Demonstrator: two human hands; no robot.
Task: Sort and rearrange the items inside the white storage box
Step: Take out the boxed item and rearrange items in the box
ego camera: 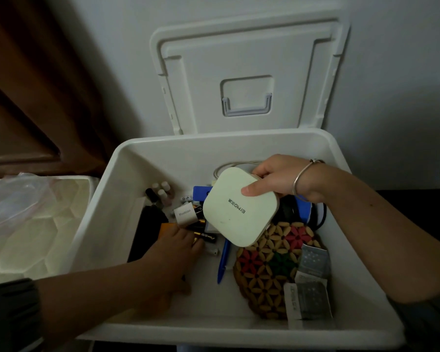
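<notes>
right hand (277, 179) pinching, left hand (173, 252) reaching down

I am in a dim room of a home. A plain pale painted wall (391, 85) stands behind my white plastic storage box (107, 199), whose hinged white lid (247, 72) leans open against it. Dark brown wooden panelling (31, 85) lies to the left. Beside the box sits a cream quilted padded surface (36, 237), partly under clear plastic sheeting (13, 196). Contents are household oddments: small bottles (159, 193), a white plug-in charger (186, 214), a woven flower-patterned round mat (272, 268).
</notes>
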